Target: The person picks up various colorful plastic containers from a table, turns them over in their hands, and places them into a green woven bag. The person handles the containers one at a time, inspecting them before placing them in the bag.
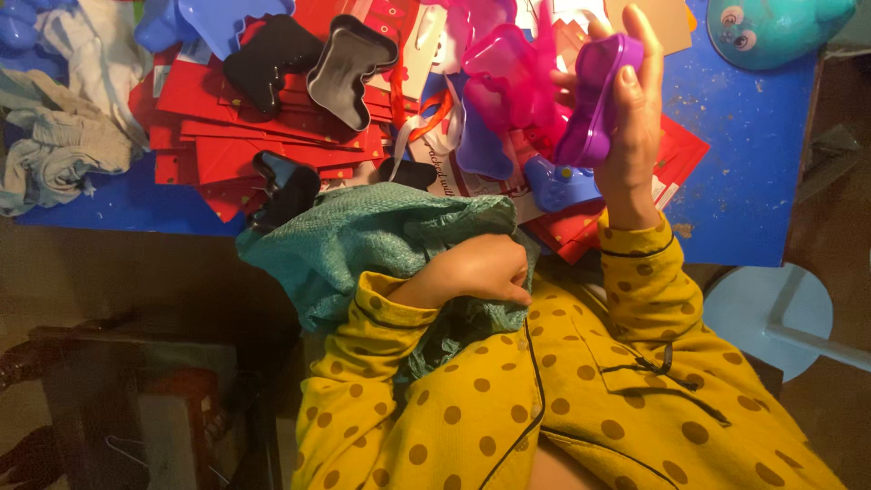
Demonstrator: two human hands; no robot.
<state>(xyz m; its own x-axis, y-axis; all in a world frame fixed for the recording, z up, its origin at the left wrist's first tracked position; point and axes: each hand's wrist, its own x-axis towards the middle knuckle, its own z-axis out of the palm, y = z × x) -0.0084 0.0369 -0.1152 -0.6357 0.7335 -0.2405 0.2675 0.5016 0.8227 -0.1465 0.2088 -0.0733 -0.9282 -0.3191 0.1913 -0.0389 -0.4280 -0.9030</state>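
Observation:
My right hand [626, 136] is raised over the blue table [753, 163] and grips a purple controller-shaped box [594, 100]. A pink translucent box [508, 82] of the same shape sits just left of it, touching it. My left hand [476, 270] is closed on the rim of a teal woven cloth bag [363, 240] that hangs over the table's near edge onto my lap. Both my sleeves are yellow with brown dots.
Red paper envelopes [236, 136] cover the table's middle. On them lie black controller-shaped tins [349, 68], blue ones [213, 23] and a small blue one [558, 186]. Grey cloth [63, 145] lies at the left, a teal toy [771, 27] at the far right, a round stool [771, 313] below.

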